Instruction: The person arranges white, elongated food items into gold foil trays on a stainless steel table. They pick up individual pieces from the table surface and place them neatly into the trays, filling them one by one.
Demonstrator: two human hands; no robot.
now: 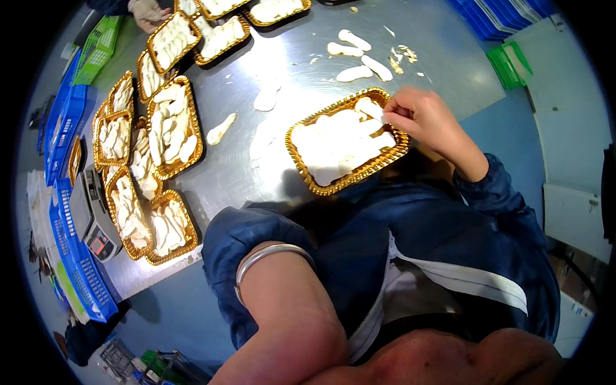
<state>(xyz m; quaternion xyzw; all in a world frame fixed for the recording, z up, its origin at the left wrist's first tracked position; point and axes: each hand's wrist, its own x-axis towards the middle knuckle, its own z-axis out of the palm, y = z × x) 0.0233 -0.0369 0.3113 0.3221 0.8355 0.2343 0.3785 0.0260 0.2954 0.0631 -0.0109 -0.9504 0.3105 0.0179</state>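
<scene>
A gold-rimmed tray (347, 144) full of pale, thick-stemmed mushrooms, which look like king oyster mushrooms, lies at the table's near edge. My right hand (416, 113) is over its upper right corner, finger and thumb closed on the end of a white mushroom piece (370, 109). The glare washes out much of the tray's contents. My left hand is out of view; only the left forearm shows, with a silver bangle, bent back towards me. Loose mushrooms (354, 73) lie beyond the tray, and another loose mushroom (221, 129) lies to its left.
Several filled gold trays (196, 120) crowd the left and far parts of the steel table (216, 183), some stacked. A digital scale (91, 211) and blue crates (82, 269) stand at the left. A co-worker's hand (149, 15) is beside the far trays. Mushroom scraps (397, 65) lie beyond my tray.
</scene>
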